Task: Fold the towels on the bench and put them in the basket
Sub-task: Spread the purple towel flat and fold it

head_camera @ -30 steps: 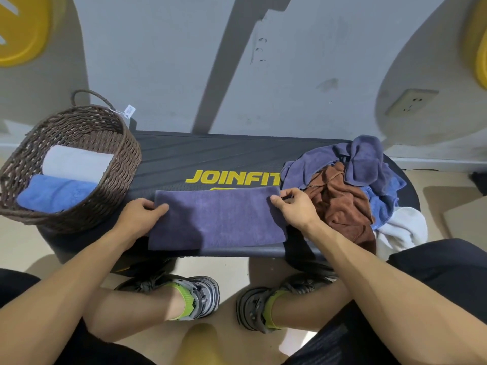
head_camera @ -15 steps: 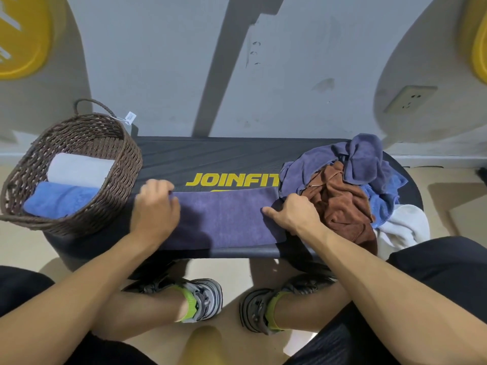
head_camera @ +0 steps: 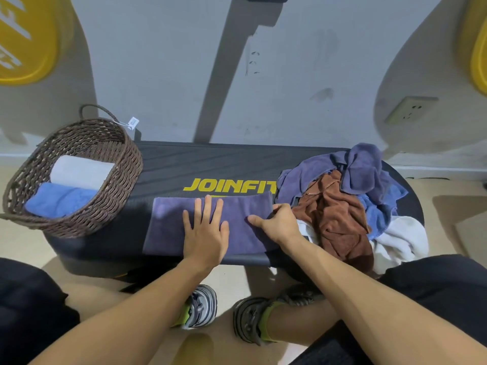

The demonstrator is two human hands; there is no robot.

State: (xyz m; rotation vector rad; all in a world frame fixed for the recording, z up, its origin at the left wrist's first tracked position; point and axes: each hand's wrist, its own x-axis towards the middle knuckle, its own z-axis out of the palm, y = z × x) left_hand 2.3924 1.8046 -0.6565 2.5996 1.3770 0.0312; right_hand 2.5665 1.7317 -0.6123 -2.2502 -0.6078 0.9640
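Purple towel [head_camera: 168, 222] folded into a strip along near edge of table [head_camera: 210, 164], left hand [head_camera: 204, 227] flat with fingers spread on its middle, right hand [head_camera: 276, 222] pinching its right end, wicker basket [head_camera: 116, 180] at left, unfolded towel pile [head_camera: 342, 196] at right.

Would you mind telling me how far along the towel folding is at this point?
Done: a white towel and a blue towel lie folded in the basket. In hand: the purple towel lies as a strip on the bench, the left hand flat on it, the right hand gripping its right end. Left: the heap of purple, brown, blue and white towels.
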